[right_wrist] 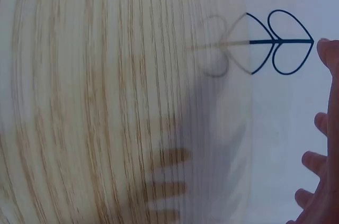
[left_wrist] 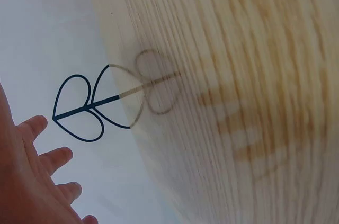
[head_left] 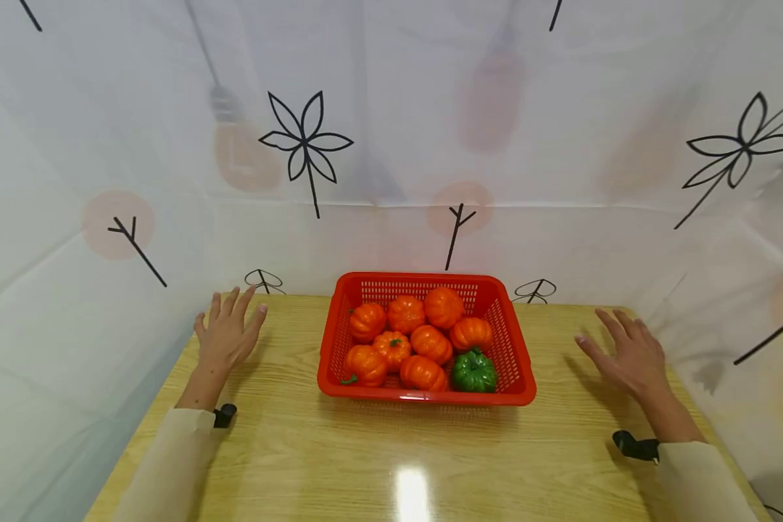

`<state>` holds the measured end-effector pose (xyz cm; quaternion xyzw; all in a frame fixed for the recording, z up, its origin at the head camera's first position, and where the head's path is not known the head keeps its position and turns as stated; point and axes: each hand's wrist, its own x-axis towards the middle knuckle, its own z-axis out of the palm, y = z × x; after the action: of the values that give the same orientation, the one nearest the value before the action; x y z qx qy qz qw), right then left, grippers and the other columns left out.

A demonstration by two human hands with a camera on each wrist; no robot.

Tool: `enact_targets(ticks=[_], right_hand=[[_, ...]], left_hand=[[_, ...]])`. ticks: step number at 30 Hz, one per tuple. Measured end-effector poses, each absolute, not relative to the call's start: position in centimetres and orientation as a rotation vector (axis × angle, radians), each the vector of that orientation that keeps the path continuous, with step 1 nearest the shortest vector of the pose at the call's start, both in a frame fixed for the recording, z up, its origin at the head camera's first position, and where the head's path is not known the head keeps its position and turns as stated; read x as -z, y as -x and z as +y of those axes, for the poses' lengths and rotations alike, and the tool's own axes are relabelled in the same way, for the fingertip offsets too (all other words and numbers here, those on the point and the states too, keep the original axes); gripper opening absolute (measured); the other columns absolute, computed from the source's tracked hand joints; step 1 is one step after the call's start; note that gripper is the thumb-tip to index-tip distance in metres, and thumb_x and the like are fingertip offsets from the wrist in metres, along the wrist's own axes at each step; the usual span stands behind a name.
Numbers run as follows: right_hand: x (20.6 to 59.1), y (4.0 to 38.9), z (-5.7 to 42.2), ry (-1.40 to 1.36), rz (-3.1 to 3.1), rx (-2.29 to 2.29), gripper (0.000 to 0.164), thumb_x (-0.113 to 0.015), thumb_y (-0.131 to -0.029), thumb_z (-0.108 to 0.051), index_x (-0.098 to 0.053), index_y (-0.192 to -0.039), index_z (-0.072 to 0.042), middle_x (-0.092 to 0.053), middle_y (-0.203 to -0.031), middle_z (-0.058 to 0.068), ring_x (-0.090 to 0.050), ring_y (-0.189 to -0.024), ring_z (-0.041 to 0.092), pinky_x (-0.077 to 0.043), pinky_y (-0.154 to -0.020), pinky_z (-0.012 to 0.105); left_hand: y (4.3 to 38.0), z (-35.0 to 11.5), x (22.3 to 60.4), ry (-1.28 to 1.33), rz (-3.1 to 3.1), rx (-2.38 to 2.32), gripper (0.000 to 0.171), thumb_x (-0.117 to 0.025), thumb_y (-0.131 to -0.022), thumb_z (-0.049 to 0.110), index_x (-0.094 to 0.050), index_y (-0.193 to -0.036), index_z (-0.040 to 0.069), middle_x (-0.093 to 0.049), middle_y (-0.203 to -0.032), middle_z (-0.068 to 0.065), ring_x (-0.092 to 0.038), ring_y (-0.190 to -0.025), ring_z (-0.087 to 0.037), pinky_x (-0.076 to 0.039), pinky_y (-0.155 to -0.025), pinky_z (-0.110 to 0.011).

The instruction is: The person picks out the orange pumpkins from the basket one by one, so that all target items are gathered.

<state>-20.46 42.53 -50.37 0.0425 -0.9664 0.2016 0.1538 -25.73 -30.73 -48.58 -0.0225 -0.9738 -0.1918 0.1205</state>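
A red plastic basket stands at the middle of the table, toward its back. Inside lie several small orange pumpkins, and one green pumpkin sits in the front right corner. To the left of the basket, my left hand hovers over the table with fingers spread, holding nothing. My right hand is likewise held above the table on the basket's right, its fingers extended and apart from everything. Both wrist views show spread fingertips, with hand shadows on the wood.
The wooden table has a glossy light reflection near its front. White sheeting with printed flowers and twigs hangs behind the table and along both sides. Each wrist carries a black strap device.
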Motion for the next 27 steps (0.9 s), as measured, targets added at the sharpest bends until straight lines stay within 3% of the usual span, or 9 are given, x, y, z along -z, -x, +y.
enact_targets(ticks=[10,21,27], right_hand=[[50.3,20.6,42.1,-0.159,-2.731,-0.604,0.073,-0.065,-0.103,-0.043,-0.042,-0.160,-0.003,-0.036,-0.159,0.037,-0.036,-0.137,0.065,-0.029,-0.101,0.082],[50.2,20.5,42.0,-0.111,-2.724,-0.671,0.070,-0.062,-0.105,-0.041,-0.040,-0.161,-0.004,-0.037,-0.158,0.038,-0.035,-0.136,0.067,-0.028,-0.099,0.083],[49.8,19.9,41.3,-0.085,-2.774,-0.761,0.072,-0.060,-0.107,-0.042,-0.036,-0.163,-0.003,-0.032,-0.158,0.041,-0.031,-0.136,0.071,-0.027,-0.097,0.086]], left_hand=[[25.7,-30.3,48.4,0.074,-2.825,0.563,0.071,-0.030,-0.111,0.063,-0.033,-0.167,0.019,-0.027,-0.171,-0.023,-0.009,-0.159,-0.052,-0.009,-0.113,-0.083],[25.8,-29.3,48.4,0.116,-2.785,0.610,0.068,-0.035,-0.112,0.059,-0.041,-0.163,0.015,-0.037,-0.166,-0.022,-0.022,-0.156,-0.051,-0.019,-0.113,-0.078],[25.8,-28.7,49.0,0.105,-2.757,0.681,0.067,-0.034,-0.113,0.057,-0.042,-0.163,0.012,-0.044,-0.160,-0.025,-0.035,-0.150,-0.050,-0.024,-0.113,-0.079]])
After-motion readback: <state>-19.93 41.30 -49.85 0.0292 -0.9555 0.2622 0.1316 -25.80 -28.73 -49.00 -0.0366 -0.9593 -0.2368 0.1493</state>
